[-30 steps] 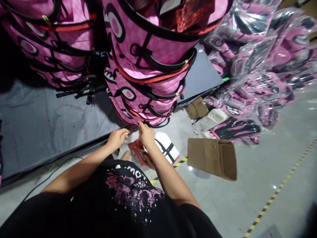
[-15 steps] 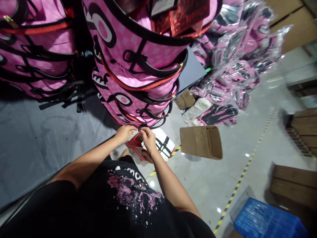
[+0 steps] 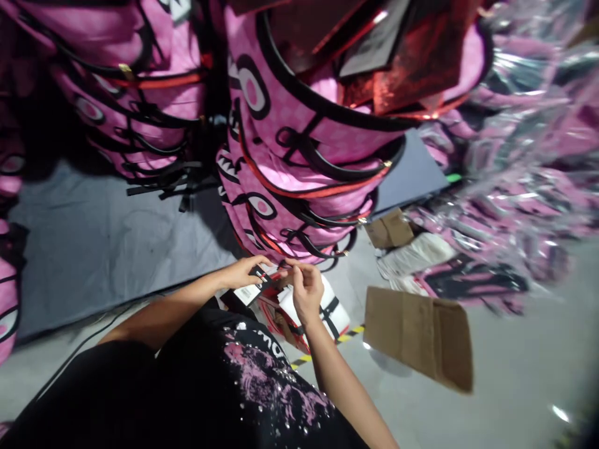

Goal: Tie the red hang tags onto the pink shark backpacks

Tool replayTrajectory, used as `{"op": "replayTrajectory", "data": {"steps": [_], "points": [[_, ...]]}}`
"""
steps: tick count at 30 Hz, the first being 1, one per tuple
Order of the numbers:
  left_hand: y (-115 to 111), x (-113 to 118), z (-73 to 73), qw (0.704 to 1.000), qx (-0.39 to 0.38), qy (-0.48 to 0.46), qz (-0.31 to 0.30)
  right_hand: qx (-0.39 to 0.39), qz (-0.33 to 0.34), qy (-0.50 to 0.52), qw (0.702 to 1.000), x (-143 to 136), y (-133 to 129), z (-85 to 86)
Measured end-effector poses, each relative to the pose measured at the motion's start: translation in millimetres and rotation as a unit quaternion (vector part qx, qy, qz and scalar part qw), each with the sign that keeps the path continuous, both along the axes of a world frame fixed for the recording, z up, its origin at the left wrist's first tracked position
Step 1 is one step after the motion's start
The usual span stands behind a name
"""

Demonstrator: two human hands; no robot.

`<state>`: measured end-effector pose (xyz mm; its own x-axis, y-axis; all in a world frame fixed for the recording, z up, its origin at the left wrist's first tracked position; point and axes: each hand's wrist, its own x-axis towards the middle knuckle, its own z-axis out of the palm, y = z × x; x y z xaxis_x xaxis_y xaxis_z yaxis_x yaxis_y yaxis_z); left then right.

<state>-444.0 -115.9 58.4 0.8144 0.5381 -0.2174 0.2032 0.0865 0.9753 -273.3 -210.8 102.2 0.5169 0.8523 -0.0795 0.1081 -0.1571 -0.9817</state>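
Observation:
My left hand (image 3: 247,272) is closed on a hang tag (image 3: 260,274), black with red and white print. A white label with a barcode (image 3: 247,293) shows just below those fingers. Just to the right, the thumb and fingers of my right hand (image 3: 307,288) are pinched together at a small dark thing that I cannot make out. Both hands are at the lower edge of a stack of pink backpacks (image 3: 322,153) with black trim, red piping and printed eyes and teeth. Red shiny packaging and a grey label fill the open top bag.
More pink backpacks (image 3: 140,106) are stacked at the left on a grey-covered table (image 3: 107,231). Below my hands stands a red basket (image 3: 274,315) beside white packs with black straps (image 3: 327,296). A cardboard box (image 3: 416,330) and plastic-wrapped bags (image 3: 519,206) are at the right.
The view has shifted, so the bags appear farther right and lower. My hands have moved apart from a shared pinch, and the hang tag now shows in my left hand.

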Motion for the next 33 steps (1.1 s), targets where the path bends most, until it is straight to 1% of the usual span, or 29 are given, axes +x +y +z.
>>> {"op": "replayTrajectory", "data": {"steps": [3,5,7,8,9,10,12,13,14,15,16,17,18,19,20,21,22,24,26,27,29,31,33], "points": [[-13,5,-1.6,0.990,0.065,0.012,0.121,-0.003,0.059,-0.012,0.998,11,7,-3.7],[-20,9,-4.3,0.978,0.091,0.017,0.189,-0.020,0.106,-0.060,0.992,19,12,-5.3],[-25,13,-7.5,0.962,0.113,0.012,0.247,-0.033,0.161,-0.111,0.980,25,15,-6.5],[-28,14,-9.0,0.954,0.139,0.007,0.264,-0.034,0.188,-0.128,0.973,27,17,-7.2],[-30,15,-10.1,0.945,0.182,0.004,0.271,-0.033,0.212,-0.140,0.967,28,18,-8.1],[-33,15,-10.6,0.932,0.241,0.007,0.271,-0.031,0.232,-0.146,0.961,29,19,-9.2],[-38,16,-9.5,0.892,0.368,0.032,0.260,-0.030,0.262,-0.147,0.953,32,20,-11.8],[-41,17,-8.2,0.875,0.410,0.048,0.253,-0.032,0.272,-0.147,0.951,33,20,-13.2],[-43,19,-6.8,0.870,0.422,0.060,0.247,-0.033,0.279,-0.148,0.948,34,21,-14.7],[-45,22,-5.7,0.880,0.403,0.062,0.245,-0.034,0.285,-0.152,0.946,36,21,-16.2],[-46,25,-5.1,0.902,0.347,0.052,0.251,-0.032,0.290,-0.158,0.943,38,21,-17.7],[-46,29,-5.2,0.927,0.264,0.033,0.263,-0.029,0.298,-0.165,0.940,40,22,-19.0],[-45,33,-6.0,0.944,0.173,0.013,0.279,-0.025,0.307,-0.168,0.936,42,22,-19.9],[-43,36,-7.3,0.951,0.087,-0.004,0.296,-0.023,0.317,-0.167,0.933,43,22,-20.4],[-42,39,-8.9,0.950,0.019,-0.016,0.312,-0.025,0.327,-0.159,0.931,44,22,-20.3],[-40,41,-10.6,0.946,-0.025,-0.022,0.322,-0.032,0.334,-0.146,0.931,44,22,-19.6],[-40,42,-12.1,0.944,-0.046,-0.024,0.327,-0.045,0.335,-0.133,0.932,44,22,-18.4],[-40,41,-13.5,0.943,-0.064,-0.027,0.325,-0.073,0.325,-0.113,0.936,44,23,-14.7],[-41,38,-12.2,0.943,-0.078,-0.033,0.321,-0.082,0.329,-0.124,0.932,45,24,-9.7],[-43,36,-10.7,0.944,-0.082,-0.035,0.317,-0.078,0.341,-0.144,0.926,46,25,-6.9],[-45,33,-7.1,0.949,-0.074,-0.037,0.306,-0.057,0.380,-0.194,0.903,47,26,-1.4],[-46,33,-4.8,0.954,-0.046,-0.033,0.295,-0.044,0.409,-0.246,0.878,47,26,3.4],[-46,34,-4.8,0.958,-0.009,-0.023,0.287,-0.056,0.424,-0.301,0.852,48,25,7.2]]}}
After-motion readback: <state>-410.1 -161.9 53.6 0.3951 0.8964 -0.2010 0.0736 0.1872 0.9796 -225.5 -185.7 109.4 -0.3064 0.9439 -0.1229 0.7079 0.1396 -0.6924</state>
